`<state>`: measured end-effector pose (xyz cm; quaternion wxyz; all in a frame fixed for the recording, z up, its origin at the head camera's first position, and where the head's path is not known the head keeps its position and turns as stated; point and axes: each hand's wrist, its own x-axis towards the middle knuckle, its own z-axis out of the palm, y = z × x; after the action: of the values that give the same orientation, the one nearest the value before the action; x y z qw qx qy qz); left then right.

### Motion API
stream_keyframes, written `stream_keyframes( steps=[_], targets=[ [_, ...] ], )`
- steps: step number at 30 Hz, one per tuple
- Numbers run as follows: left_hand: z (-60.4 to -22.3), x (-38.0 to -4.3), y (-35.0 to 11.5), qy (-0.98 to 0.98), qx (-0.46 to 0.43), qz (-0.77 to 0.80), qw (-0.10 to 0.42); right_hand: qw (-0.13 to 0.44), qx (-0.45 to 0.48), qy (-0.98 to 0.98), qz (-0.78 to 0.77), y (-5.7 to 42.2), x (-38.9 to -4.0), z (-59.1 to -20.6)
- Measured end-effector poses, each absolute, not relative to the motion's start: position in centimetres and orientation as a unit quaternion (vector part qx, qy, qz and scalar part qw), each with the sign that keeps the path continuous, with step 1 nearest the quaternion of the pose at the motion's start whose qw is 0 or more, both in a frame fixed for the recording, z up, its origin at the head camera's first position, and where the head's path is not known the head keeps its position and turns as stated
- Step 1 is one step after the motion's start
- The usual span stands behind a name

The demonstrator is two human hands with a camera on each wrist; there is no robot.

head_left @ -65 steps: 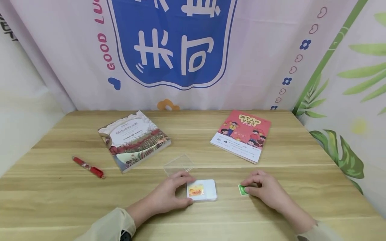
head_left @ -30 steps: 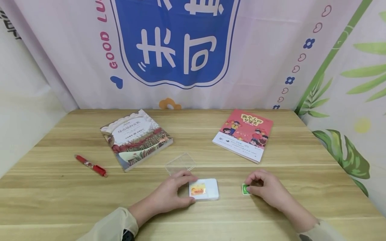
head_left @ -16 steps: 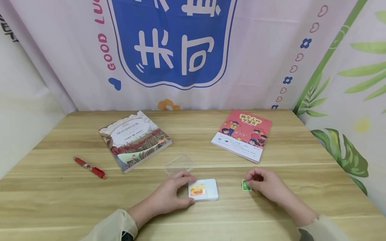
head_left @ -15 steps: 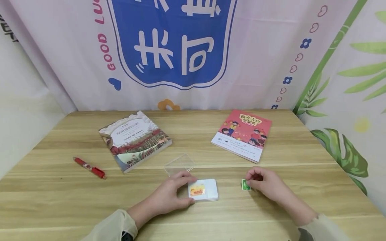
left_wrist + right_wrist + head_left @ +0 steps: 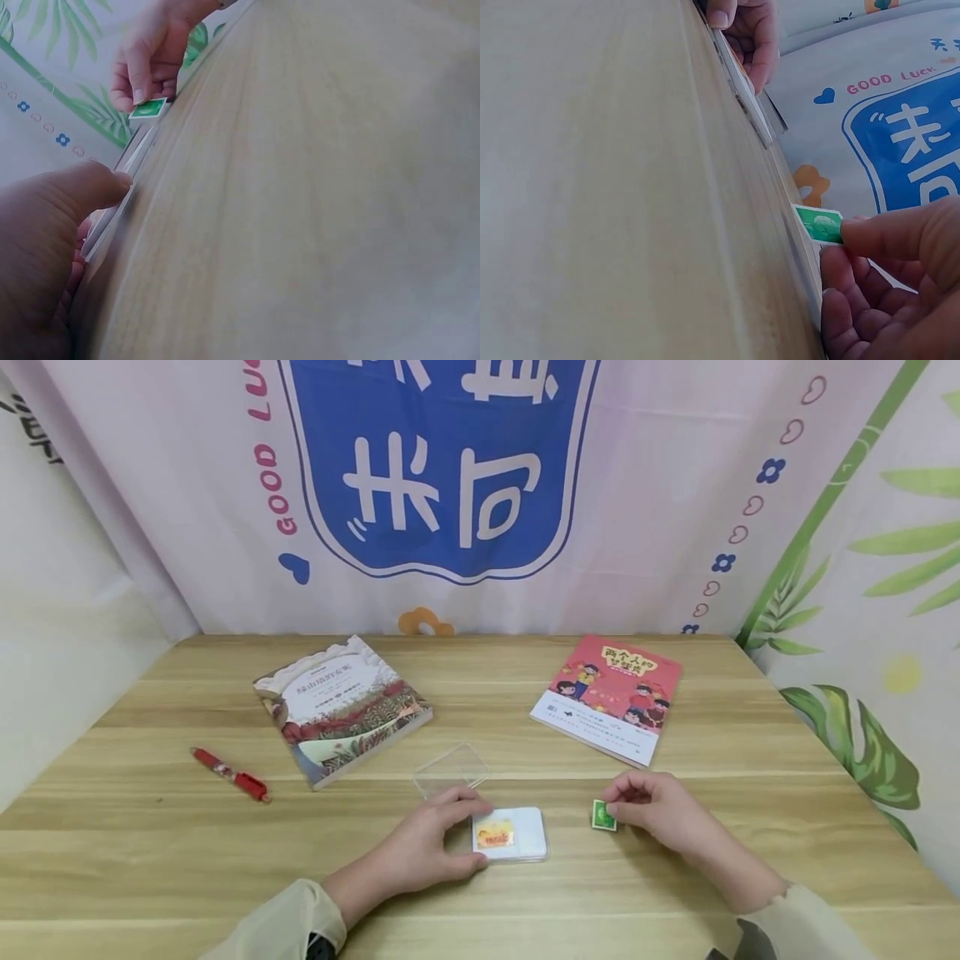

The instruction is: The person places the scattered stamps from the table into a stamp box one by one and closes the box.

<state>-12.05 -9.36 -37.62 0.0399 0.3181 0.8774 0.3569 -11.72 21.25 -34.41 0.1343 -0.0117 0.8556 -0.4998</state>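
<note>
My left hand (image 5: 420, 843) holds a flat white case (image 5: 532, 832) by its two long edges, thumb on the near side and fingers on the far side. On the case's left part lies a small yellow-and-red stamp (image 5: 496, 833). To the right, my right hand (image 5: 663, 814) pinches a small green stamp (image 5: 602, 816) with a white border between thumb and fingertips. In the right wrist view the green stamp (image 5: 819, 224) is tilted just off the tabletop, its face visible. A gap separates it from the case.
A clear plastic lid (image 5: 452, 768) lies behind the left hand. Farther back are a flower-covered book (image 5: 341, 710) and a pink book (image 5: 611, 697). At left is a red pen (image 5: 230, 774). A printed curtain (image 5: 637, 493) hangs behind the wooden table (image 5: 487, 685).
The right hand has raised the green stamp from the table and brought it slightly left, nearer the case. The left hand keeps its hold on the case. The head view shifts a little.
</note>
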Motion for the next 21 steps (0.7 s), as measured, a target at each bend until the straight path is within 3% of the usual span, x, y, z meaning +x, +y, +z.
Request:
stream_keyframes(
  steps=[21],
  targets=[
    [-37.5, -11.9, -9.4, 0.88, 0.314, 0.354, 0.051, 0.155, -0.068, 0.836, -0.523, 19.0, -12.8, -34.0]
  ],
)
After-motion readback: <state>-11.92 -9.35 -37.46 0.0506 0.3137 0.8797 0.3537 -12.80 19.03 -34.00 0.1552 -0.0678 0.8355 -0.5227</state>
